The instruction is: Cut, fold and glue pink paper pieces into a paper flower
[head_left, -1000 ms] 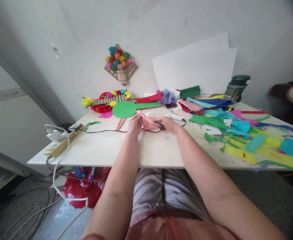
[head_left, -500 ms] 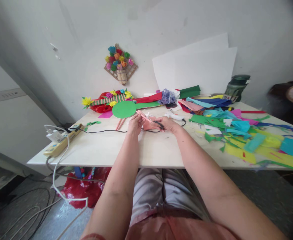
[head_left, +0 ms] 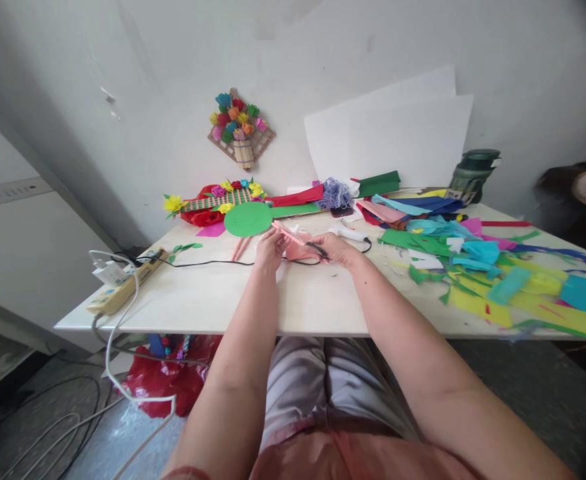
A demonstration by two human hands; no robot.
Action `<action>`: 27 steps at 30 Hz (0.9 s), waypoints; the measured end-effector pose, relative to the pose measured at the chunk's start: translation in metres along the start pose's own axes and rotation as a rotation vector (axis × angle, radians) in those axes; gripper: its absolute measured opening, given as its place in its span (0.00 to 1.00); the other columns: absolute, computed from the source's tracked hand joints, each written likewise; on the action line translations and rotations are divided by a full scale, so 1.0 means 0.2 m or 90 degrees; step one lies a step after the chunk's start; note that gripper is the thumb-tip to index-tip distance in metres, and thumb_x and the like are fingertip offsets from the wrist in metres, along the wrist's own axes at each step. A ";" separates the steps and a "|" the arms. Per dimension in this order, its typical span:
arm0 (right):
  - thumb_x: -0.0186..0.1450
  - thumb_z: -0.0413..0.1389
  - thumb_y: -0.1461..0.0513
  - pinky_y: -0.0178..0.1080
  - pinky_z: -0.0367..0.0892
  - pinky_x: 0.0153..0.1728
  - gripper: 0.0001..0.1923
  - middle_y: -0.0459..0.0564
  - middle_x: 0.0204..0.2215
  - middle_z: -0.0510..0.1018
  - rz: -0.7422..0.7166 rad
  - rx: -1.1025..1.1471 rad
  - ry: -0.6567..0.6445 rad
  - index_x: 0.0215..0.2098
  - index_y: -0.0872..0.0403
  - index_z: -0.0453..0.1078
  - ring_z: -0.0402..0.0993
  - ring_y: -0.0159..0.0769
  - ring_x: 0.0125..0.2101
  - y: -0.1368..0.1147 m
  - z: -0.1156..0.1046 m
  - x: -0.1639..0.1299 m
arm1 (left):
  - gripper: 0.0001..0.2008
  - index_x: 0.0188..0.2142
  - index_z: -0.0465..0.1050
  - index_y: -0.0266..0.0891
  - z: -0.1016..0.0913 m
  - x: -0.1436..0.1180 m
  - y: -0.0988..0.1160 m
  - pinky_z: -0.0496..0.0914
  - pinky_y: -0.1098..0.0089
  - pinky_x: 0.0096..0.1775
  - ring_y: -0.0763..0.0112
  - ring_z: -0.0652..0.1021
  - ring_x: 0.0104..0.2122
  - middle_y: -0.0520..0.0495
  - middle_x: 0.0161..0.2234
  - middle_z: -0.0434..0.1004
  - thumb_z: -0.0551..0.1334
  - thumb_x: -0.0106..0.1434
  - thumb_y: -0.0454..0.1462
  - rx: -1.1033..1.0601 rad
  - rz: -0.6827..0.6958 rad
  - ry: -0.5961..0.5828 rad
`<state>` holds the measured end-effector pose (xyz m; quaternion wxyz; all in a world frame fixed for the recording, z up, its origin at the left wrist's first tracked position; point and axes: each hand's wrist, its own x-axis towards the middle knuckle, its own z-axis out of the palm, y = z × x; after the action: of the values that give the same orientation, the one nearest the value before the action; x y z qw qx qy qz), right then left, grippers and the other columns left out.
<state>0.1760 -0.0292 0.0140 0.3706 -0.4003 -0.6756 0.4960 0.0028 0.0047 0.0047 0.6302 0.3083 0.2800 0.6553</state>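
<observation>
My left hand (head_left: 271,248) pinches a folded strip of pink crepe paper (head_left: 289,233) over the table. In my right hand (head_left: 337,251) are scissors with black handles (head_left: 317,250), their blades lying along the pink strip. Whether the blades are parted I cannot tell. More pink paper (head_left: 300,248) hangs just below the scissors. Thin pink strips (head_left: 241,249) lie to the left of my left hand. Behind it is a green oval piece (head_left: 248,219) with a long green band (head_left: 297,210). A white glue gun (head_left: 350,233) lies behind my right hand, its black cord crossing the table.
Coloured paper scraps (head_left: 503,293) cover the table's right side, with a dark green bottle (head_left: 474,175) behind. A yellow power strip (head_left: 127,283) with a white charger lies at the left edge. A flower-trimmed bamboo piece (head_left: 217,200) and purple shredded strands (head_left: 335,193) lie at the back.
The scissors shift very slightly against the pink strip. Both hands stay nearly in the same place, and the rest of the table looks the same.
</observation>
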 end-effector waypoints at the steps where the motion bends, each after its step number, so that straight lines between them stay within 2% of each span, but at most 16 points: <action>1: 0.52 0.61 0.50 0.29 0.49 0.12 0.19 0.39 0.12 0.64 0.000 0.000 -0.001 0.26 0.59 0.71 0.55 0.22 0.12 0.00 0.00 0.00 | 0.04 0.30 0.70 0.34 0.00 0.00 0.00 0.71 0.78 0.33 0.81 0.74 0.22 0.51 0.22 0.72 0.59 0.59 0.27 0.000 0.002 0.002; 6: 0.51 0.62 0.51 0.29 0.50 0.12 0.18 0.40 0.12 0.65 -0.004 0.003 0.000 0.24 0.59 0.70 0.55 0.22 0.11 0.01 0.00 0.01 | 0.04 0.30 0.70 0.33 0.00 0.01 0.00 0.71 0.79 0.30 0.80 0.74 0.21 0.51 0.21 0.72 0.59 0.59 0.27 0.002 0.001 0.014; 11: 0.50 0.63 0.51 0.28 0.50 0.11 0.18 0.39 0.12 0.65 0.003 0.005 0.003 0.26 0.59 0.72 0.55 0.21 0.11 0.01 0.00 0.01 | 0.03 0.29 0.70 0.33 -0.01 0.01 0.00 0.71 0.77 0.28 0.79 0.74 0.20 0.52 0.20 0.71 0.59 0.59 0.28 -0.007 -0.002 0.021; 19: 0.49 0.64 0.49 0.29 0.51 0.12 0.20 0.39 0.12 0.66 0.007 -0.008 0.002 0.25 0.59 0.71 0.55 0.22 0.11 0.00 -0.01 0.00 | 0.05 0.27 0.71 0.32 0.01 0.00 0.01 0.71 0.77 0.30 0.79 0.74 0.21 0.51 0.21 0.73 0.61 0.55 0.24 0.010 0.001 0.039; 27: 0.50 0.63 0.49 0.29 0.51 0.12 0.21 0.40 0.12 0.66 0.018 -0.001 0.002 0.24 0.59 0.69 0.55 0.21 0.11 -0.03 0.00 -0.02 | 0.03 0.29 0.71 0.32 0.02 -0.02 0.01 0.71 0.77 0.30 0.80 0.74 0.21 0.51 0.21 0.73 0.62 0.54 0.26 0.032 0.001 -0.014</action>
<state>0.1762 -0.0347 0.0193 0.3641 -0.4108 -0.6699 0.5000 0.0035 0.0005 0.0086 0.6247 0.3317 0.2893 0.6450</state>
